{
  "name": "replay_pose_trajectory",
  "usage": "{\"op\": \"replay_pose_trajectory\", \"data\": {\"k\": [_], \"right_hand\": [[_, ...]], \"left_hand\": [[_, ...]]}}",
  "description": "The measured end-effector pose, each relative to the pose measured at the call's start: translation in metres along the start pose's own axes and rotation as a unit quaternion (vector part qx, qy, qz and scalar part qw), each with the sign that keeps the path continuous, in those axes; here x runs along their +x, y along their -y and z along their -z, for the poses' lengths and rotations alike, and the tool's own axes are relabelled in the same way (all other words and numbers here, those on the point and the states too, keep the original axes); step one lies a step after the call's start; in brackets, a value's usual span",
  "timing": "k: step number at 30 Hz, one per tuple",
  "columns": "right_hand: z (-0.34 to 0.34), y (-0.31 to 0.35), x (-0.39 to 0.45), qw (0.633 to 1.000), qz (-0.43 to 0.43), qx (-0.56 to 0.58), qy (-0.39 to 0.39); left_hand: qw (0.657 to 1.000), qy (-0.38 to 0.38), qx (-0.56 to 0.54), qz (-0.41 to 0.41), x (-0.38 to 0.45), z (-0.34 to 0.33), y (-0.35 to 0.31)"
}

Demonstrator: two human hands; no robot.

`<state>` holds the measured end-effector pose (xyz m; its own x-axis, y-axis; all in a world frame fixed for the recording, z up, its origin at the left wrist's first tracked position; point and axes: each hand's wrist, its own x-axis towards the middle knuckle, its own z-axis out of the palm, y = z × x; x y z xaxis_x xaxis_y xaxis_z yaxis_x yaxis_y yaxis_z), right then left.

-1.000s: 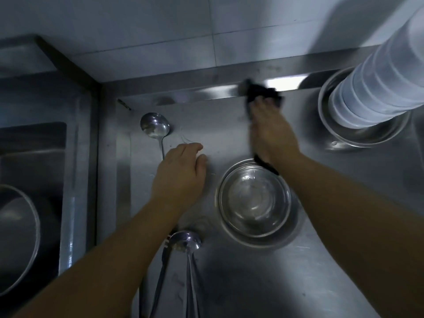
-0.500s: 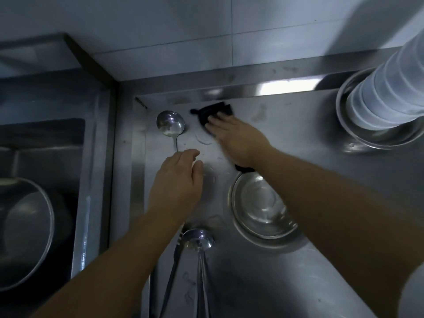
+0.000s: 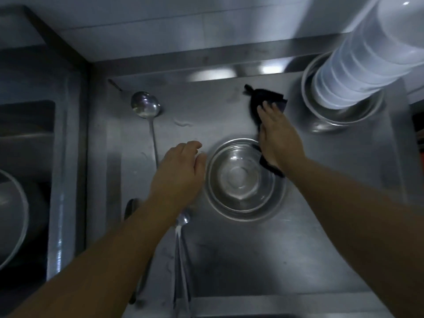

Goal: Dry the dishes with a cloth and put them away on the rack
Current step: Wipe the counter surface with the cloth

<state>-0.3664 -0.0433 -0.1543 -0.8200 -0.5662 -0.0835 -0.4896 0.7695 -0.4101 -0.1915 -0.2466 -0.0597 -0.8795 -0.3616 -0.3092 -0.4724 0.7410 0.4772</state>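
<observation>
**Cloth on bench, bowl waiting**

Near: spoons [image 3: 182, 228]. Mid: left hand [image 3: 177, 177], fingers relaxed, beside steel bowl [image 3: 244, 179], prob. to steady it. Right hand [image 3: 278, 140] presses black cloth [image 3: 267, 98] flat, fingers straight. Far: ladle [image 3: 145, 104], stacked bowls [image 3: 358, 72].

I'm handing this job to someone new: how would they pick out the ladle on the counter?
Start at the steel counter beside the sink. In its far left corner lies a long-handled shiny steel ladle, handle running toward the person's left hand. Unlike the round steel bowl and the smaller steel spoons nearer the person, it has a deep oval scoop.
</observation>
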Motion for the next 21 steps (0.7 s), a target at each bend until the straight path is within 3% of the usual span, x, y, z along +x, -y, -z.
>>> {"op": "replay_pose_trajectory", "data": {"k": [9, 12, 14, 16, 18, 21], "right_hand": [[0.004, -0.046, -0.192, 0.997, -0.06, 0.037, -0.021], [-0.017, -0.015, -0.271, 0.996, 0.066, 0.001, 0.057], [-0.025, 0.0, -0.302, 0.97, 0.206, -0.015, 0.132], [-0.019, -0.007, -0.31, 0.937, 0.289, -0.038, 0.194], [-0.006, -0.033, -0.309, 0.922, 0.323, -0.068, 0.205], [0.019, -0.091, -0.308, 0.945, 0.283, -0.081, 0.14]], "left_hand": [[0.999, 0.017, 0.024, -0.031, -0.003, -0.042, -0.058], [0.999, 0.022, 0.035, -0.027, -0.009, -0.055, -0.081], [0.998, 0.026, 0.043, -0.029, -0.011, -0.064, -0.094], [0.998, 0.029, 0.05, -0.031, -0.013, -0.072, -0.105], [0.998, 0.028, 0.05, -0.028, -0.014, -0.079, -0.113], [0.998, 0.028, 0.053, -0.018, -0.009, -0.09, -0.124]]}}
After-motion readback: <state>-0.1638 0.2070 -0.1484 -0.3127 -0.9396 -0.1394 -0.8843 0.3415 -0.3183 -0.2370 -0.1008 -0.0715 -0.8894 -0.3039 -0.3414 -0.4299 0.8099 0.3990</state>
